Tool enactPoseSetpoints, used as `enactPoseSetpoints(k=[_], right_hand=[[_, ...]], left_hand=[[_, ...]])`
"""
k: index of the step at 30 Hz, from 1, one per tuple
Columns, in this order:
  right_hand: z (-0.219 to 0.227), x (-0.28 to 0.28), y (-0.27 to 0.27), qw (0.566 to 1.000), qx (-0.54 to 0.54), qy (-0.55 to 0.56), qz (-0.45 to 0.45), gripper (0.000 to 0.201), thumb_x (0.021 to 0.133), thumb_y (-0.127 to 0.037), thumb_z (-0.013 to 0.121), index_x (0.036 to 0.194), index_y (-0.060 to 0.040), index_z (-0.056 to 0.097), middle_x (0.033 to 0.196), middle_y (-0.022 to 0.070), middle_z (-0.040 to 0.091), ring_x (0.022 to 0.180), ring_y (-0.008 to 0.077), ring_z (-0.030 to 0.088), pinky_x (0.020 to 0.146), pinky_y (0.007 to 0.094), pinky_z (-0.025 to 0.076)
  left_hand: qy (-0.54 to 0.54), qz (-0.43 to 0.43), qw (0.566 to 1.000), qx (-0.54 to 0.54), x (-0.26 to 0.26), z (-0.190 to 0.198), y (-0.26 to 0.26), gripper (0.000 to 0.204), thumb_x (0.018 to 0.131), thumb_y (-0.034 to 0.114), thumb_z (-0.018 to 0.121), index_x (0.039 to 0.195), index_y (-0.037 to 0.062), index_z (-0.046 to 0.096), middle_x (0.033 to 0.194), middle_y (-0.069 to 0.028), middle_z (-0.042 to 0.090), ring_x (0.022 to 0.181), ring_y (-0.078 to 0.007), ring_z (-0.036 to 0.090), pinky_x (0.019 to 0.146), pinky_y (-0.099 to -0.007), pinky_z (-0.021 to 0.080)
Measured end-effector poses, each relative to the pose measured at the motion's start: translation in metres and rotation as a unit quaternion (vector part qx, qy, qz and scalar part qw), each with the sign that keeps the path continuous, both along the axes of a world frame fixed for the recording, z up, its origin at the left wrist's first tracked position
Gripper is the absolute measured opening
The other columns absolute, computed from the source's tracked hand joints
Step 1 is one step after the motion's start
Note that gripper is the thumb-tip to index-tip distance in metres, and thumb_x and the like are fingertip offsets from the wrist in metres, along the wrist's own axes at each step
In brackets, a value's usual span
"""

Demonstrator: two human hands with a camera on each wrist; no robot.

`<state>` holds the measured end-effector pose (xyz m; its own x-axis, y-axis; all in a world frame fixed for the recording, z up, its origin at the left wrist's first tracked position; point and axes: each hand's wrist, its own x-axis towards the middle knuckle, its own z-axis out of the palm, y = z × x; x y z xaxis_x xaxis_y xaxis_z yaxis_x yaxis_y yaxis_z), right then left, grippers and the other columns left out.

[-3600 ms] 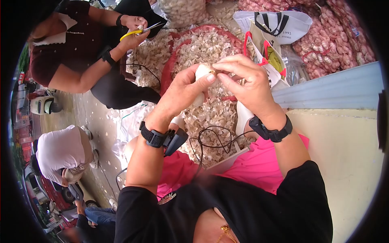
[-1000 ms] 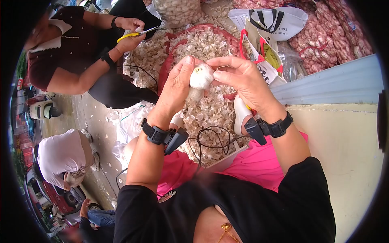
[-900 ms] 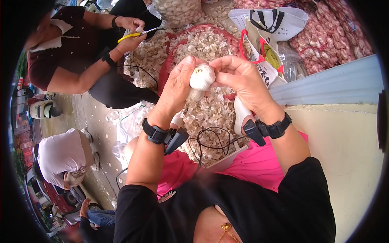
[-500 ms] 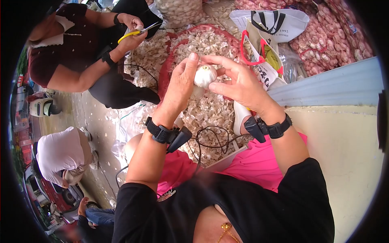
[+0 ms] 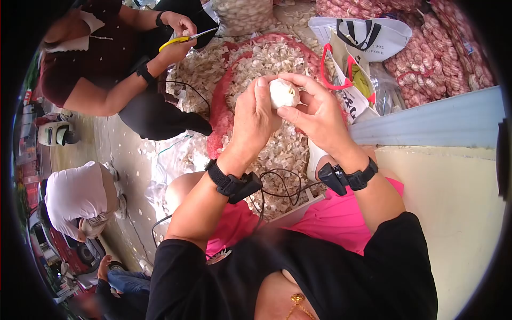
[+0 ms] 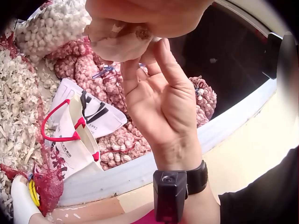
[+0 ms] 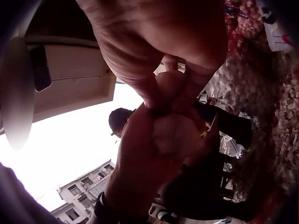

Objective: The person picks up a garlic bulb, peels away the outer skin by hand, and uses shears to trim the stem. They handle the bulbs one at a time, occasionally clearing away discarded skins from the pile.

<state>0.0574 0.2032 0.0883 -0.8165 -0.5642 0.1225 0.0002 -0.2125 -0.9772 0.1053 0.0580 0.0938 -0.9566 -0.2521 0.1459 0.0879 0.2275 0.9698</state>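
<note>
A white garlic bulb (image 5: 284, 94) with a cut, yellowish-green stem end sits between both hands, over the heap of peelings. My right hand (image 5: 322, 109) holds it with curled fingers and thumb on its right side. My left hand (image 5: 253, 114) grips its other side, thumb raised along the edge. In the left wrist view, the bulb (image 6: 122, 43) shows under the left hand (image 6: 149, 16), with the right fingertips at it. A second pale, rounded thing (image 7: 175, 133) lies in the left palm (image 7: 135, 158) in the dim right wrist view; it is hidden in the head view.
Garlic skins (image 5: 280, 144) fill the space between my knees. Across from me a person holds yellow-handled scissors (image 5: 178, 41). A white tote bag (image 5: 360, 40) and net sacks of garlic (image 5: 426, 69) stand at the right, behind a pale ledge (image 5: 426, 117). Black cables (image 5: 282, 184) hang below my wrists.
The bulb passes from mainly the left fingers into the right hand's grip and has turned, its cut end now facing right. Both hands have shifted right and closer together.
</note>
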Motion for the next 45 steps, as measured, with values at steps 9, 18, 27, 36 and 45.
enactPoseSetpoints(k=[9,18,27,36,45], right_hand=[[0.005,-0.004,0.003,0.986,-0.106,-0.119,0.038,0.048,0.09,-0.004,0.066,0.134,-0.0009,0.048,0.12,0.0055,0.059,0.112,0.0136,0.057,0.092,0.0286,0.051],[0.002,-0.01,0.006,0.994,-0.086,-0.05,-0.039,0.048,0.088,0.0,0.065,0.133,0.0019,0.048,0.119,0.0097,0.059,0.106,0.0146,0.06,0.092,0.0291,0.052],[0.006,-0.011,0.01,1.0,-0.023,-0.018,0.004,0.052,0.086,-0.001,0.068,0.134,0.0058,0.049,0.118,0.0117,0.062,0.101,0.0147,0.065,0.087,0.0271,0.055],[0.008,-0.011,0.008,0.999,-0.008,-0.037,0.028,0.053,0.087,-0.004,0.069,0.134,0.0052,0.05,0.119,0.0109,0.063,0.103,0.0138,0.063,0.089,0.0279,0.053],[0.008,-0.011,0.008,1.0,0.012,0.013,0.003,0.053,0.082,-0.004,0.075,0.131,-0.0003,0.055,0.119,0.0061,0.058,0.106,0.0132,0.06,0.088,0.027,0.053]], left_hand=[[-0.03,0.013,0.985,0.172,-0.009,-0.007,-0.009,0.023,0.105,0.024,0.046,0.105,0.0029,0.054,0.083,-0.0029,0.061,0.062,-0.0087,0.058,0.054,-0.0246,0.053],[-0.099,-0.025,0.97,0.22,-0.002,0.007,-0.001,0.025,0.094,0.024,0.064,0.098,0.0005,0.054,0.07,-0.0016,0.055,0.052,-0.0084,0.054,0.045,-0.0258,0.05],[-0.127,-0.039,0.978,0.16,0.001,0.02,-0.009,0.013,0.087,0.009,0.06,0.092,-0.003,0.057,0.071,-0.0058,0.062,0.053,-0.0085,0.055,0.048,-0.0274,0.053],[-0.124,-0.027,0.974,0.185,-0.003,0.008,-0.015,0.008,0.089,0.006,0.055,0.089,-0.0012,0.058,0.071,-0.0051,0.061,0.054,-0.0081,0.054,0.049,-0.0275,0.053],[-0.156,-0.043,0.978,0.131,-0.003,0.028,-0.013,0.015,0.087,0.013,0.062,0.092,-0.0014,0.06,0.066,-0.0034,0.058,0.052,-0.0084,0.054,0.049,-0.0273,0.052]])
